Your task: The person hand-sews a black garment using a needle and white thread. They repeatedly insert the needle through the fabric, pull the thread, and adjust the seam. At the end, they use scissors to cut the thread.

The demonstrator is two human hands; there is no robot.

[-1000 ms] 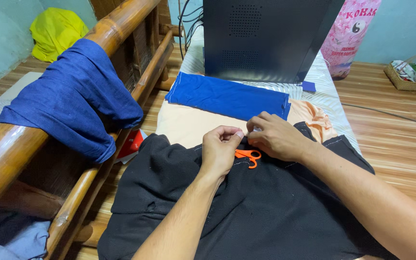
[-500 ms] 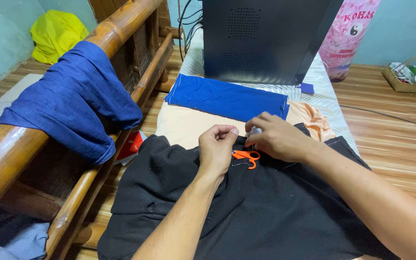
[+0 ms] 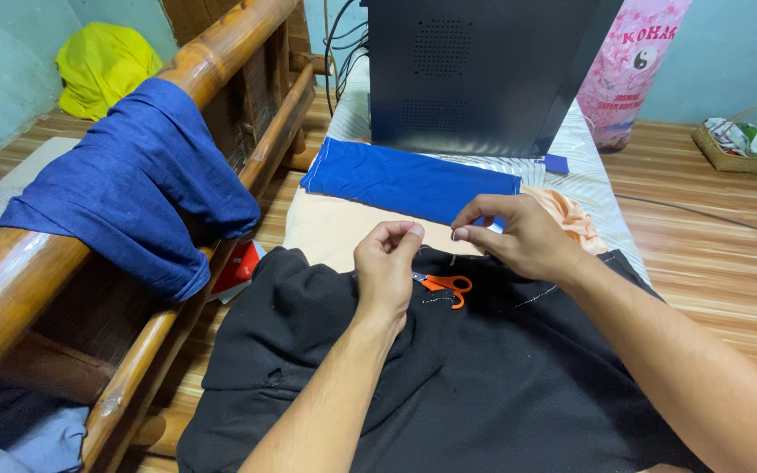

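My left hand (image 3: 385, 270) hovers over the top edge of a black garment (image 3: 484, 385), thumb and forefinger pinched together. My right hand (image 3: 519, 235) is a little to the right and slightly higher, its fingertips also pinched, pointing toward the left hand. Anything held between the fingertips is too fine to make out. Small orange-handled scissors (image 3: 449, 285) lie on the black garment just below and between both hands. A folded blue cloth (image 3: 396, 180) and a peach cloth (image 3: 335, 228) lie beyond the garment.
A black computer case (image 3: 475, 70) stands at the far end of the low surface, with a pink bag (image 3: 628, 61) beside it. A bamboo bench rail (image 3: 221, 44) with blue denim (image 3: 133, 184) draped over it runs along the left. A woven basket (image 3: 742, 144) sits on the wooden floor.
My hands have drawn apart from where they met. The right hand rose and moved right off the garment; the left shifted slightly up and left. The scissors stayed put.
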